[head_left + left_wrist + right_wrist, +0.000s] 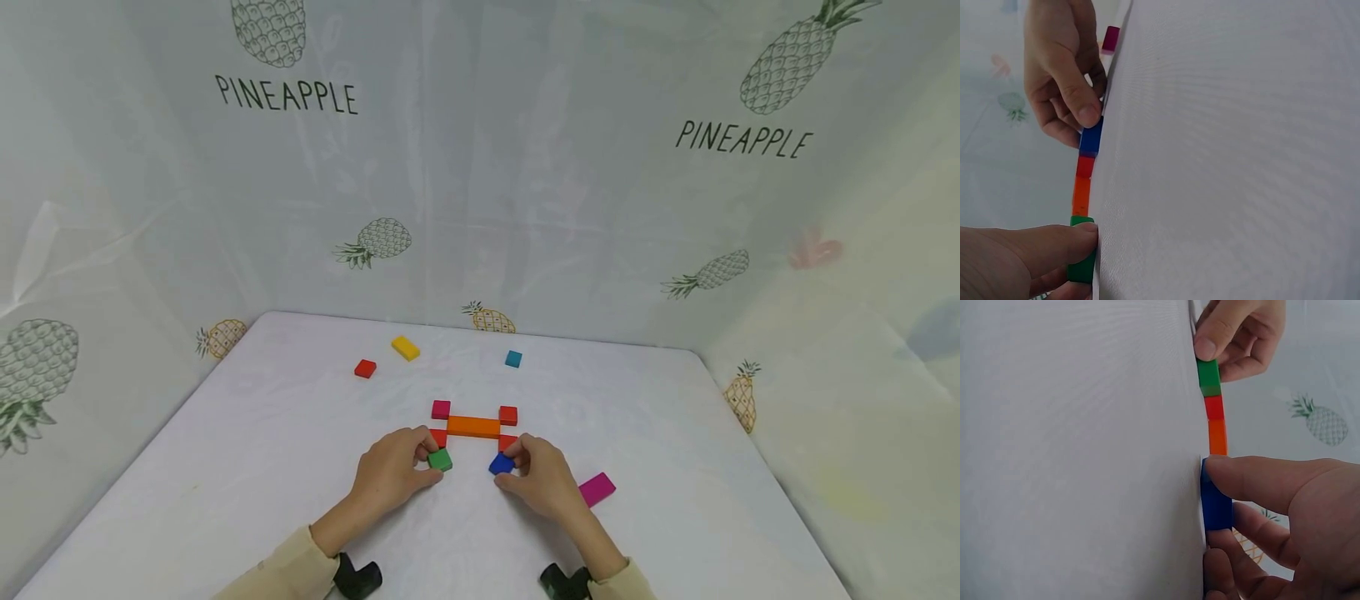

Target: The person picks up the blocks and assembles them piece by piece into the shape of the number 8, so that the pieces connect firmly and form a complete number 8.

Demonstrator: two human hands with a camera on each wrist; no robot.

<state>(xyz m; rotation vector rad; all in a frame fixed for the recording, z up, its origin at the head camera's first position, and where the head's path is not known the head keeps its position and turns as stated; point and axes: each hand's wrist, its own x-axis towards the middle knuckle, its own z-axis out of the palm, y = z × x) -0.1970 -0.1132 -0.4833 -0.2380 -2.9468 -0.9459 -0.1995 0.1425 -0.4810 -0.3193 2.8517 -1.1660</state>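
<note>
Here, a long orange block (473,427) lies crosswise on a white table (675,433), in front of a person in beige sleeves (288,571). On the person's side of the orange block's left end, the left hand (393,467) pinches a green block (440,461) between thumb and fingers. On the same side of the orange block's right end, the right hand (542,477) pinches a blue block (501,464), thumb against fingers too. Both are held low, at the tabletop.

Small blocks sit at the orange block's four corners: a crimson block (441,409) at far left, a red block (508,415) at far right, a second red block (439,437) at near left and a third red block (506,442) at near right. The near two are partly hidden by fingers; I cannot tell whether the green and blue pieces touch them.

Beyond the orange block, well apart from it, lie a yellow block (406,347) and a fourth red block (365,368) towards the left, and a teal block (513,358) towards the right. To the orange block's right and nearer the person, a magenta block (597,489) lies aslant. Behind the orange block hangs a pale cloth (480,167) printed with pineapples.
</note>
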